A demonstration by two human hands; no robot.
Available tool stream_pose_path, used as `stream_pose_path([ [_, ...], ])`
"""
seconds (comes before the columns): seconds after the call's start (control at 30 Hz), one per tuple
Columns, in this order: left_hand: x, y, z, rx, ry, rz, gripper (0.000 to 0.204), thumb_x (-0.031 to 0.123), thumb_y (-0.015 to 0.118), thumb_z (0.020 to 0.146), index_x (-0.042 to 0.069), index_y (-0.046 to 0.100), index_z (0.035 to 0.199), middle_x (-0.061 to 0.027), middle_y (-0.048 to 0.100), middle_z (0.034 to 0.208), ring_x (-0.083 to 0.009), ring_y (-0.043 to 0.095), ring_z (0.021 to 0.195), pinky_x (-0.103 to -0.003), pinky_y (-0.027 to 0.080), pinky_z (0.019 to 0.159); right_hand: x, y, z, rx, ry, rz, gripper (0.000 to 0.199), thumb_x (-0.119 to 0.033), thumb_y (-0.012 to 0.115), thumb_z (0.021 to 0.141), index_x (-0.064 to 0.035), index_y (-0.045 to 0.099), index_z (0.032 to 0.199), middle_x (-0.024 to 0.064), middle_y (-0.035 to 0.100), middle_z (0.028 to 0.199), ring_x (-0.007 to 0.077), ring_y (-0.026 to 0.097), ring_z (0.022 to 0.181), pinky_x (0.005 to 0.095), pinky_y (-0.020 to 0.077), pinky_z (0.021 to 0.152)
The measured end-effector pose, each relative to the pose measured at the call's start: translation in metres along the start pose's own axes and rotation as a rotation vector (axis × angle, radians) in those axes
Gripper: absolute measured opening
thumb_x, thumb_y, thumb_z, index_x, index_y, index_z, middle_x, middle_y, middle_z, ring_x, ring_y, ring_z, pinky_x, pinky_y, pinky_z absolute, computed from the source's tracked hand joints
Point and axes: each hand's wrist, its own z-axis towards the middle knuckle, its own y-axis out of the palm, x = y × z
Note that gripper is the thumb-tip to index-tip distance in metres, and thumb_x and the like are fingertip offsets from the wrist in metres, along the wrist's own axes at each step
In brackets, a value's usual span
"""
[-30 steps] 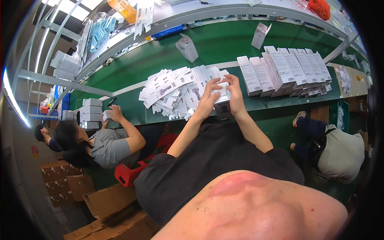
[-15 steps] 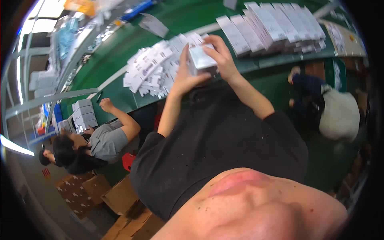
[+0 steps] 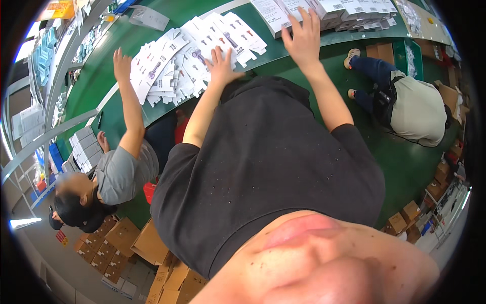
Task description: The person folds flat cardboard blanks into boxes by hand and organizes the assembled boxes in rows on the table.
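- Left hand [image 3: 221, 71]: fingers spread, nothing seen gripped.
- Flattened printed cartons [image 3: 195, 58], beneath those fingertips: could be scattered by a sideways sweep.
- Right hand [image 3: 305, 45]: fingers spread, no grip seen.
- Stacked white cartons [image 3: 352, 11], at its fingertips: could be toppled by knocking.

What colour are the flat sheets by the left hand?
Flat sheets: white, with purple and reddish pictures; best in head view.

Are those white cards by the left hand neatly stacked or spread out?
Spread out: the white printed cards lie fanned and overlapping, edges uneven, on the green table.
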Motion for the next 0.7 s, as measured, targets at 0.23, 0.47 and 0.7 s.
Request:
stream_pose_path([
  [0.23, -0.030, 0.025, -0.038, 0.054, 0.285, 0.140, 0.072, 0.007, 0.072, 0.079, 0.008, 0.044, 0.145, -0.0221, 0.037, 0.152, -0.0394, 0.037, 0.141, -0.046, 0.037, 0.113, -0.042, -0.004, -0.059, -0.411, 0.134, 0.599, 0.031, -0.015, 0.074, 0.080, -0.0048, 0.069, 0.108, 0.0099, 0.057, 0.132, 0.0339, 0.050, 0.126, 0.0393, 0.0421, 0.106],
  [0.47, 0.010, -0.109, -0.062, 0.194, 0.054, -0.553, 0.058, -0.001, 0.061, 0.082, 0.003, 0.051, 0.139, -0.0181, 0.058, 0.134, -0.0354, 0.059, 0.119, -0.040, 0.050, 0.097, -0.048, 0.004, -0.052, -0.608, 0.047, 0.745, 0.064, -0.022, 0.079, 0.076, -0.0095, 0.055, 0.134, 0.0144, 0.042, 0.150, 0.0396, 0.037, 0.139, 0.0488, 0.0326, 0.114],
  [0.7, 0.052, -0.174, -0.077, 0.035, -0.179, -1.178, 0.061, 0.004, 0.065, 0.080, -0.006, 0.048, 0.138, -0.0195, 0.056, 0.136, -0.0285, 0.056, 0.123, -0.036, 0.047, 0.105, -0.085, 0.039, -0.021, -0.334, -0.333, 0.846, 0.120, -0.041, 0.088, 0.062, -0.0102, 0.021, 0.157, 0.0212, 0.018, 0.162, 0.0420, 0.016, 0.150, 0.0635, 0.0133, 0.118],
])
